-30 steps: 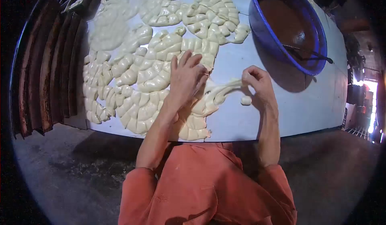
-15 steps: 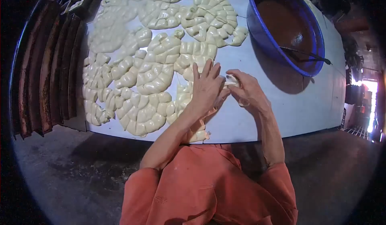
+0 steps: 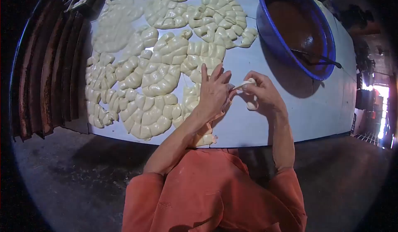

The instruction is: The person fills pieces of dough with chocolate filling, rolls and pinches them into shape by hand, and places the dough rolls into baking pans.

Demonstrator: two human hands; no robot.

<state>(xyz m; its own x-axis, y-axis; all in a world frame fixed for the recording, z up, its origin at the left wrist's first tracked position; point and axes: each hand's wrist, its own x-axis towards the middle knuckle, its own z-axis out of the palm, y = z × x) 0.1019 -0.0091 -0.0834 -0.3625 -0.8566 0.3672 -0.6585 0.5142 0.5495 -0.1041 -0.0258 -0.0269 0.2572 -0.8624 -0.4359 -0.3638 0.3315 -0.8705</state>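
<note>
Pale, glossy dough (image 3: 149, 116), scored into many small segments, lies in sheets over the left and middle of the white table. My left hand (image 3: 214, 93) rests palm down at the right edge of the dough, its fingers spread. Just to its right, my right hand (image 3: 263, 92) pinches a strip of dough (image 3: 244, 84) between thumb and fingers. The strip stretches toward my left hand, whose thumb side is partly hidden. Below the right fingers a small pale dough piece (image 3: 251, 105) shows, partly covered by the hand.
A blue basin (image 3: 271, 39) of brown liquid, with a dark-handled utensil (image 3: 327, 59) in it, stands at the right back of the white table (image 3: 319, 112). Rusty metal trays (image 3: 52, 74) stand upright at the left. A rack with pale pieces is at the upper left.
My left hand has moved right along the dough's edge. My right hand came in beside it, then drew back slightly. The long stretch of dough between them is now a short strip.
</note>
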